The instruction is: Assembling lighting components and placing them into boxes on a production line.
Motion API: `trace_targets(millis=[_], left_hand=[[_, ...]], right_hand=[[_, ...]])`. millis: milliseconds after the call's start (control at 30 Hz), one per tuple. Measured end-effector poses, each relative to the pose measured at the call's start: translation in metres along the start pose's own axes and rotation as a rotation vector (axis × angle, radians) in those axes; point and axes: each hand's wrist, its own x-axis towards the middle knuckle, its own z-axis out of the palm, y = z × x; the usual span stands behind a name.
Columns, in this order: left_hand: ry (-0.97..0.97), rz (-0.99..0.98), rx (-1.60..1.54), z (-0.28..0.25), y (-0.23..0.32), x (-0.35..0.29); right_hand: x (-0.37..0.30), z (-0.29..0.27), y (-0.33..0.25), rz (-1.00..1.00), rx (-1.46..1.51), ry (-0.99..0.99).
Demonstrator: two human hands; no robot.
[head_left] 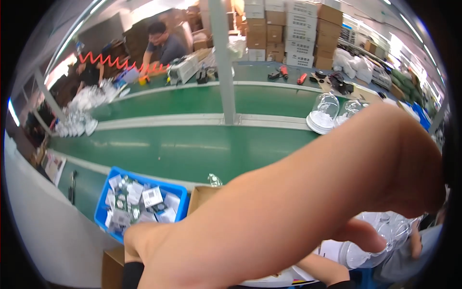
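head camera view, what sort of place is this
Most likely a factory assembly workshop: a long green belt or worktop runs across in front of the person, a filled blue bin sits along its near side, and stacked boxes stand at the back.

Stacked cartons [301,33] stand behind green belts [192,149] under strip lights [13,111].

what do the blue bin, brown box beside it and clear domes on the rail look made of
Blue bin: probably moulded plastic, smooth, with even colour and a continuous rim. Brown box: likely cardboard, matte tan with thin walls. Clear domes: glossy glass or plastic; see-through walls and highlights would fit either.
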Motion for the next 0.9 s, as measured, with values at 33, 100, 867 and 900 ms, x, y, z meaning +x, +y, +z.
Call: trace_targets(millis=[33,100,867,900], left_hand=[[-0.025,-0.020,-0.020,-0.004,-0.003,0.009],[-0.058,-0.080,-0.071,-0.012,-0.008,0.020],[0.089,-0.102,-0.172,-0.020,0.030,0.026],[0.121,-0.121,-0.203,-0.018,0.029,0.018]], right_hand=[[0.000,-0.003,0.002,0.203,0.122,-0.110],[0.012,-0.010,-0.025,0.243,0.406,-0.056],[-0.004,0.009,-0.011,0.155,0.110,-0.077],[-0.006,0.006,-0.012,0.082,0.086,-0.019]])
